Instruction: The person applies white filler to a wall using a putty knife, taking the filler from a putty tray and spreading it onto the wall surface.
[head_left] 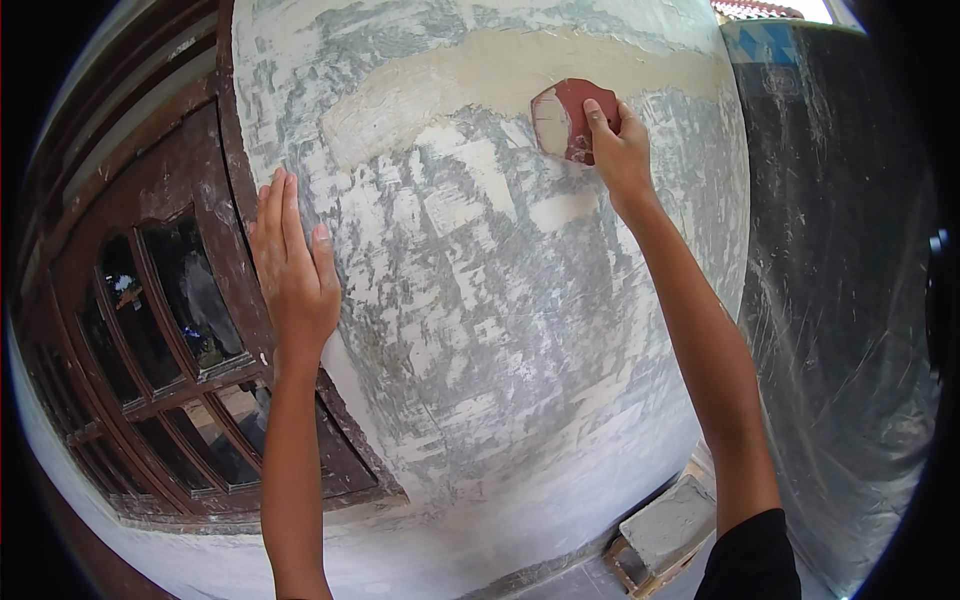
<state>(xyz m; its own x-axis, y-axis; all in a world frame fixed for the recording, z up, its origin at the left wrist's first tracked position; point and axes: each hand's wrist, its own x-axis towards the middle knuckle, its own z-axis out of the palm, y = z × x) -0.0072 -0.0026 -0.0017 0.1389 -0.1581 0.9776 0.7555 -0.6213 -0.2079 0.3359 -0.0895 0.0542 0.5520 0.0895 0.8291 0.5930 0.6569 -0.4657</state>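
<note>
The red scraper (573, 112) juts leftward from the right grip (626, 152).

Clothing: one sleeve (752, 560), at the right arm (712, 350); black, apparently short, of plain, matte fabric. Its hem crosses the upper arm in a slightly curved, clean line. Below the hem, the right arm is bare through the elbow to the fingers. Left forearm (292, 480): bare along its visible length, slender, narrowing toward the wrist. Left grip (298, 285) and right grip (618, 150): bare hands with slim fingers; thumbnails appear short. Finer skin marks: too small to assess.
</note>
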